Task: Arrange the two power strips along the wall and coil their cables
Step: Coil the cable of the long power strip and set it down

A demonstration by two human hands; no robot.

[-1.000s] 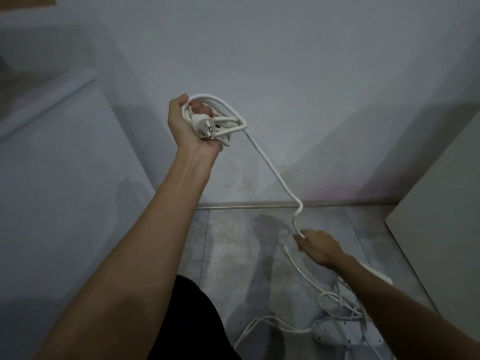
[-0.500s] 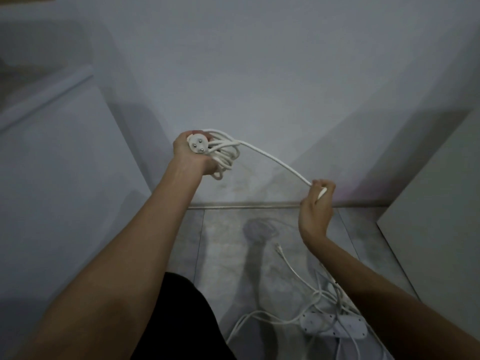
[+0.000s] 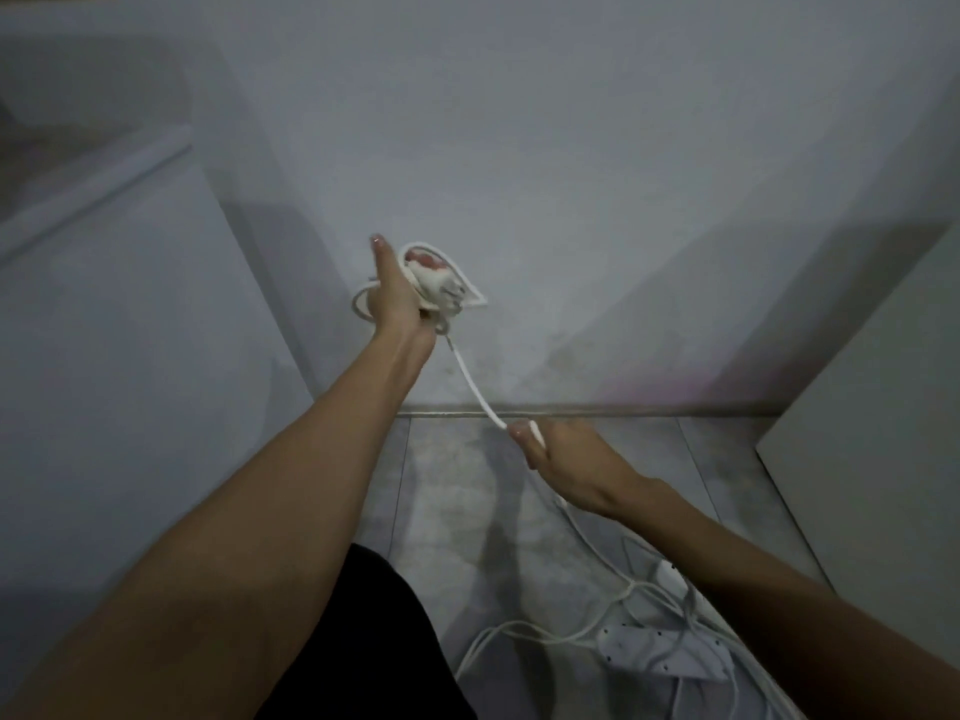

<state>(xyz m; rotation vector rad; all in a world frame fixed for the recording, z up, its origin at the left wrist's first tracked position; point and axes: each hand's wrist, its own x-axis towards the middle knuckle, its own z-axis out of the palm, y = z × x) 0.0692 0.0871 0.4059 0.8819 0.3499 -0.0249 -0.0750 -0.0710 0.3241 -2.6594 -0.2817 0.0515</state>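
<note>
At frame centre, the left hand (image 3: pixel 396 291) grips a coiled white cable bundle (image 3: pixel 441 288); the right hand (image 3: pixel 563 462), lower right, pinches the taut white cable (image 3: pixel 475 389) above a white plastic power strip (image 3: pixel 665 652).

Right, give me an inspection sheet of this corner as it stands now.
Surface: grey tiled floor, bare near the wall.
Job's things: one white power strip lies flat on the floor, lower right; a second strip is partly hidden behind the right forearm.
Clutter: nothing seen.
Grippers: left hand raised, shut on the coiled cable; right hand lower, shut on the same cable's run.
Cables: taut run between the hands; loose white cable loops tangled around the strips.
Surroundings: plain wall, pale panels left and right.
</note>
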